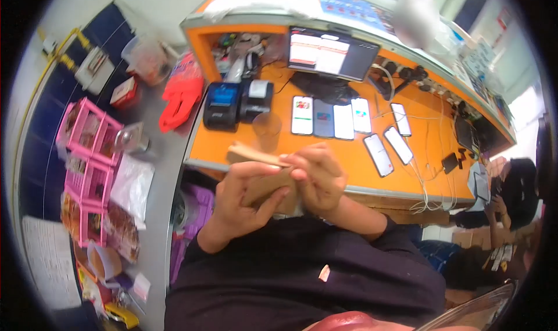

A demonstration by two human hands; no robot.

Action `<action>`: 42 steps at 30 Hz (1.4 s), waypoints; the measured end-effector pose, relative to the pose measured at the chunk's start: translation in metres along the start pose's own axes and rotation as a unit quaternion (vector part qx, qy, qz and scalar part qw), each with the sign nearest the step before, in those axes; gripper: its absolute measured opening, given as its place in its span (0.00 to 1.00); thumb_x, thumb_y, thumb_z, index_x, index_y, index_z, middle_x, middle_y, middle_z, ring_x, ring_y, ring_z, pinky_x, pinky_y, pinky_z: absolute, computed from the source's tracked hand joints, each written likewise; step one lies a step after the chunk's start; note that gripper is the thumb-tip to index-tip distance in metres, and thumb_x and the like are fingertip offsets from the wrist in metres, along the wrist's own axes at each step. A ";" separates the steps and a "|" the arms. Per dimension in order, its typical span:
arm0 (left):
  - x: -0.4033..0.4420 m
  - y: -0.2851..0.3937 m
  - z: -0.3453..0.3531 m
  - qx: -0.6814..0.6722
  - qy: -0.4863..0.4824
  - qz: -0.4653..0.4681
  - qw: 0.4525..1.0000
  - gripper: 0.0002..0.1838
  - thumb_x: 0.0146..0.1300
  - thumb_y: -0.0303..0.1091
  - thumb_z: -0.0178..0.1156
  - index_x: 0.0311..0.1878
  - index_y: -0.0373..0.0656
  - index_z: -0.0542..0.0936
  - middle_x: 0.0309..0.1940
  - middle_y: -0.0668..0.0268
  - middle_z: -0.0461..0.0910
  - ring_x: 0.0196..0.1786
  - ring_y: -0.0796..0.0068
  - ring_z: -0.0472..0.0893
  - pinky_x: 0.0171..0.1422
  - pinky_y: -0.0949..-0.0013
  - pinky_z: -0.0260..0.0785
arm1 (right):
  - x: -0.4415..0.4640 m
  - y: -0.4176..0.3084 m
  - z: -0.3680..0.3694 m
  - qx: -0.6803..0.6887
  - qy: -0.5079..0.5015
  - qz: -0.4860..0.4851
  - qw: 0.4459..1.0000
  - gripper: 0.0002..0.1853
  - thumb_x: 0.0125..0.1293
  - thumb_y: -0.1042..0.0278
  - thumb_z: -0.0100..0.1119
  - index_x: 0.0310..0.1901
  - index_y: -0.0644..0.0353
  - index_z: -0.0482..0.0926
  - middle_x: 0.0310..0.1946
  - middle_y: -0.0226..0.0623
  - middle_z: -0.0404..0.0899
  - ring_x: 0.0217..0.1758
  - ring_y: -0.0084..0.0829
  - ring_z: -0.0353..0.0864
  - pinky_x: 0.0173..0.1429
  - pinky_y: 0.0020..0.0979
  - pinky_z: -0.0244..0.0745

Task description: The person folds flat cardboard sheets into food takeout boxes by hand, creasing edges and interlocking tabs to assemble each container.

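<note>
Between my two hands, in front of my chest, is a piece of folded brown paper (269, 183), perhaps a paper bag; its exact kind cannot be made out. Its upper edge shows as a narrow folded strip. My left hand (241, 200) grips its left side, with the fingers behind and the thumb across the front. My right hand (319, 177) pinches the right end of the strip between thumb and fingertips, the other fingers curled. Just beyond the paper, a see-through cup (267, 130) stands on the orange desk (215, 151).
Two black receipt printers (222, 106) and a monitor (331, 52) stand at the back of the desk. Several phones (343, 122) and white cables (427, 185) lie rightward. Pink baskets (87, 180) line the metal counter (154, 232) at left. Another person (517, 191) is at far right.
</note>
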State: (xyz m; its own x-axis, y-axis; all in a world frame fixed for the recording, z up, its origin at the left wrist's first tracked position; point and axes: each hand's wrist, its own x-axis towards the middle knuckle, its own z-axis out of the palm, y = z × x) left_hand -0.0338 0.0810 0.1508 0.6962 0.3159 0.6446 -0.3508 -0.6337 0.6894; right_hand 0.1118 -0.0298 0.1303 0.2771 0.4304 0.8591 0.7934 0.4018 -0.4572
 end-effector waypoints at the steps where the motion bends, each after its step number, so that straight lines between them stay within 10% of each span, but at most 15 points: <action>1: 0.001 -0.004 0.003 -0.001 0.025 0.018 1.000 0.26 0.57 0.22 0.70 0.55 0.38 0.69 0.48 0.58 0.78 0.51 0.69 0.82 0.53 0.73 0.75 | 0.000 -0.002 0.000 0.027 -0.005 0.022 0.999 0.14 0.66 0.70 0.61 0.49 0.68 0.82 0.43 0.43 0.79 0.44 0.35 0.78 0.48 0.34 0.73; 8: 0.000 -0.028 0.019 -0.114 0.104 -0.049 0.987 0.34 0.56 0.21 0.69 0.57 0.43 0.55 0.51 0.60 0.64 0.56 0.69 0.72 0.61 0.67 0.67 | -0.002 0.014 -0.008 0.310 -0.024 0.206 0.928 0.23 0.79 0.58 0.40 0.63 0.68 0.71 0.63 0.49 0.70 0.68 0.39 0.68 0.71 0.36 0.61; 12: -0.015 -0.061 0.024 0.075 0.102 -0.041 0.991 0.38 0.55 0.25 0.70 0.63 0.41 0.56 0.55 0.58 0.63 0.60 0.66 0.69 0.63 0.62 0.67 | -0.006 0.012 -0.012 0.361 0.019 0.306 0.880 0.22 0.79 0.57 0.40 0.60 0.66 0.74 0.60 0.44 0.72 0.67 0.36 0.68 0.71 0.37 0.60; 15: -0.030 -0.106 0.043 -0.326 0.137 -0.175 0.919 0.39 0.56 0.30 0.68 0.68 0.41 0.56 0.63 0.51 0.62 0.63 0.57 0.70 0.65 0.53 0.68 | -0.017 0.012 -0.010 0.366 0.052 0.281 0.886 0.19 0.78 0.59 0.44 0.57 0.64 0.76 0.58 0.41 0.74 0.65 0.31 0.70 0.68 0.34 0.63; 26: 0.011 -0.043 0.095 -0.130 -0.057 -0.110 0.984 0.46 0.58 0.37 0.67 0.72 0.42 0.49 0.64 0.50 0.64 0.62 0.60 0.72 0.64 0.57 0.69 | -0.070 0.023 -0.029 0.286 0.200 0.402 0.846 0.11 0.74 0.65 0.55 0.49 0.64 0.79 0.48 0.33 0.79 0.54 0.21 0.76 0.60 0.26 0.70; 32: 0.017 -0.033 0.094 -0.125 -0.094 -0.103 0.982 0.49 0.58 0.40 0.67 0.74 0.43 0.44 0.65 0.49 0.65 0.62 0.61 0.73 0.64 0.58 0.69 | -0.067 0.013 -0.044 0.218 0.267 0.219 0.913 0.07 0.69 0.68 0.61 0.40 0.62 0.81 0.37 0.33 0.81 0.47 0.24 0.81 0.54 0.27 0.74; 42: 0.038 -0.019 0.067 -0.187 -0.219 -0.133 0.948 0.55 0.60 0.46 0.66 0.78 0.44 0.37 0.65 0.47 0.67 0.61 0.63 0.75 0.63 0.62 0.69 | -0.057 -0.006 -0.097 0.117 0.046 0.209 0.970 0.07 0.61 0.70 0.70 0.33 0.63 0.82 0.34 0.35 0.79 0.39 0.29 0.79 0.43 0.29 0.72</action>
State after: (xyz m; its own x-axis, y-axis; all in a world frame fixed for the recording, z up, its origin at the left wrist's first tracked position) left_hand 0.0413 0.0580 0.1399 0.9555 0.0542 0.2901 -0.2681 -0.2518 0.9299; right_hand 0.1444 -0.1349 0.1066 0.6042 0.5259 0.5986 0.4588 0.3847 -0.8010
